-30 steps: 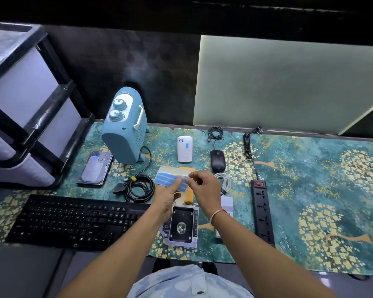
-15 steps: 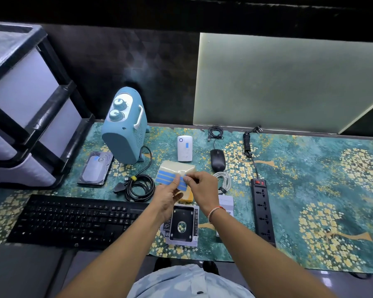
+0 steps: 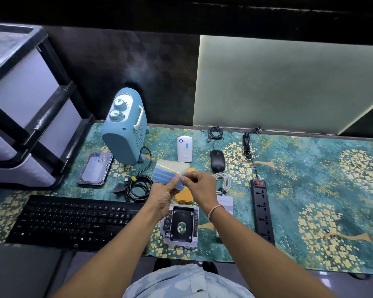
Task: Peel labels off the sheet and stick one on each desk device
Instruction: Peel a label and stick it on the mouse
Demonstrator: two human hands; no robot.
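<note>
A pale label sheet (image 3: 168, 172) with blue strip labels is held above the middle of the desk. My left hand (image 3: 163, 195) grips its near edge, thumb on top. My right hand (image 3: 199, 186) pinches the right end of a blue label at the sheet's edge. Around them lie a blue heater (image 3: 124, 132), a hard drive (image 3: 96, 168) and a white device (image 3: 184, 149), both carrying a blue label, a black mouse (image 3: 217, 161), a keyboard (image 3: 73, 222), a power strip (image 3: 263, 211) and a drive caddy (image 3: 181, 225).
A black coiled cable (image 3: 138, 186) lies beside the heater. Under my hands lie an orange case (image 3: 183, 196), a white cable (image 3: 223, 181) and a white box (image 3: 225, 201). A drawer unit (image 3: 19, 104) stands at the left. The patterned mat (image 3: 321, 190) stretches right.
My hands and the sheet have shifted slightly left. My right fingers have closed onto the end of a blue label at the sheet's right edge.
</note>
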